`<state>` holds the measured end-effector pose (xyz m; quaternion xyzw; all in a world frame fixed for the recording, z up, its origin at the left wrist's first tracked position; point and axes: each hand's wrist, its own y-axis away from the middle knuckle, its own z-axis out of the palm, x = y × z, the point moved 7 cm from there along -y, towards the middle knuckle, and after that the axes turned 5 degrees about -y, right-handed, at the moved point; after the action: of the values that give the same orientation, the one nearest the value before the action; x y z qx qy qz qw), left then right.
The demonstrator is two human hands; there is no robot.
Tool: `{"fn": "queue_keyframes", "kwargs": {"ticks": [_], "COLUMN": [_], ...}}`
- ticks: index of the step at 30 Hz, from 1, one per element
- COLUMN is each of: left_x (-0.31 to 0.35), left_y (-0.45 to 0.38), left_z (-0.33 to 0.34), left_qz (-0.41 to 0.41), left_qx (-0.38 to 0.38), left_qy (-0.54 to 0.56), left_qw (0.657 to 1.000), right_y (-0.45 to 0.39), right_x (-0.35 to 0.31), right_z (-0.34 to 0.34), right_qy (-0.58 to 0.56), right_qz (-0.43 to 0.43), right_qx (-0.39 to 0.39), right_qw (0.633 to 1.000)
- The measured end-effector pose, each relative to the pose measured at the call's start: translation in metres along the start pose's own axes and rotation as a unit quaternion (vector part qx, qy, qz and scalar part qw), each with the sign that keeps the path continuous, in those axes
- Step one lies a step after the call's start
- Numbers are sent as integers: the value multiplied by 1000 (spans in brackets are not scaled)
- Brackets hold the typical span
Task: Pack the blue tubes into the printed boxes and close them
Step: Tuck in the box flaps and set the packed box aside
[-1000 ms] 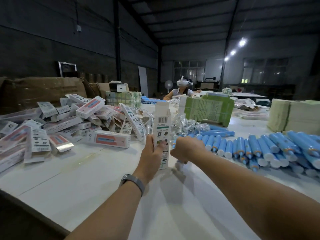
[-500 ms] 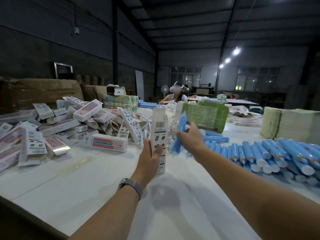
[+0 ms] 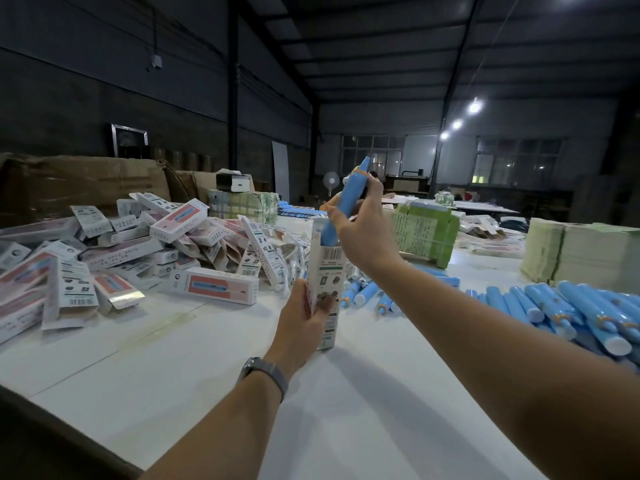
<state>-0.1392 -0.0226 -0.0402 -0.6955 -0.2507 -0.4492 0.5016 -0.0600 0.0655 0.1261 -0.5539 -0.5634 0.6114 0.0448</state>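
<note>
My left hand grips a tall printed box that stands upright on the white table, its top end open. My right hand holds a blue tube tilted above the box, pointed tip up, and the tube's lower end sits inside the box mouth. More blue tubes lie in a row on the right of the table, and a few more blue tubes lie just behind the box.
A heap of printed boxes covers the table's left side, one lying flat near the middle. Green bundled stacks and pale stacks stand at the back right. Brown cartons line the left wall.
My right hand has lifted a blue tube from the pile, raised it over the box and lowered its end into the open top. My left hand has kept the box upright.
</note>
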Motion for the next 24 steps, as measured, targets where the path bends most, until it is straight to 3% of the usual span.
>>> {"fn": "queue_keyframes", "kwargs": {"ticks": [4,7,17,22,24], "left_x": [-1,-1,3,3,4], "left_y": [0,0,2,2,1], "left_z": [1,1,-3,-7,-9], "left_qz": [10,9,6,5,4], "left_qx": [0,0,22,56,73], "left_qy": [-3,-3,-33,-53,-71], "left_qw": [1000,1000,999,997,995], "right_y": [0,-1,-8,16,23], "right_x": [3,1,-9,14,23], "right_z": [3,7,6,24,25], "right_qy": [-16,66,143,238,207], "right_qz": [-5,-36,-104,-119,-106], "right_qx": [-41,-62,-35,-128,-116], "right_qw": [999,995,984,956,966]}}
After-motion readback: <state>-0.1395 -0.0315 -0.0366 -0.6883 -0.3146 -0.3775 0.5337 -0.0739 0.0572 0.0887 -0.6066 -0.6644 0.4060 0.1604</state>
